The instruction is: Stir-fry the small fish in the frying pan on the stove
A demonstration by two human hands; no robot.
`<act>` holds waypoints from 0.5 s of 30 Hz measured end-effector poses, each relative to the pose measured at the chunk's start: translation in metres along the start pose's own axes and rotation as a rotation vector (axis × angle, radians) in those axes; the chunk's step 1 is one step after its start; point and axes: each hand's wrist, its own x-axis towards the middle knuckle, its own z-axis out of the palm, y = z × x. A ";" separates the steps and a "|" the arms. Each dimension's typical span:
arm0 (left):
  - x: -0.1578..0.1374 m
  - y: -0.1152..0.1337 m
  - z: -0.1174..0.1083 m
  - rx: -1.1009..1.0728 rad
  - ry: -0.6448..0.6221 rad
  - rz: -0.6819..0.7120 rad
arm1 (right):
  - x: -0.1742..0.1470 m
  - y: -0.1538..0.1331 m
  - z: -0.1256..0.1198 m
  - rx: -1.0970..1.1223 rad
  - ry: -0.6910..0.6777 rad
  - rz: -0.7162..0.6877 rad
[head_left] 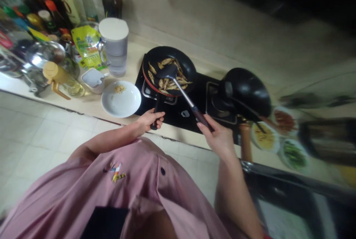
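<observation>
My left hand point(151, 120) is closed around the black handle of a frying pan point(190, 69), which sits on the left burner of the stove. In my right hand point(218, 135) is a spatula point(185, 94) with a dark handle and metal shaft. Its dark blade lies inside the pan, over several browned, elongated pieces of food point(180, 80); their kind I cannot make out. Left of the pan stands a white plate point(121, 105) with a small heap of chopped yellowish bits point(120, 89).
A black wok point(247, 90) rests at the right burner. Beyond it are plates of yellow food point(264, 137), green pieces point(295, 153) and reddish food point(285, 120), then a sink point(289, 194). A lidded pitcher point(115, 49), oil jug point(65, 81) and bottles crowd the left.
</observation>
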 end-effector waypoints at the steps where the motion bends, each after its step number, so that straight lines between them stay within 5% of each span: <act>1: 0.000 0.000 0.000 0.004 0.002 -0.001 | -0.001 0.000 0.001 0.006 -0.007 -0.014; 7: -0.004 0.004 0.005 0.003 0.048 -0.012 | -0.003 0.000 0.010 0.038 -0.016 -0.037; 15: -0.007 0.006 0.007 0.011 0.057 -0.021 | -0.033 0.022 -0.019 -0.002 -0.014 0.130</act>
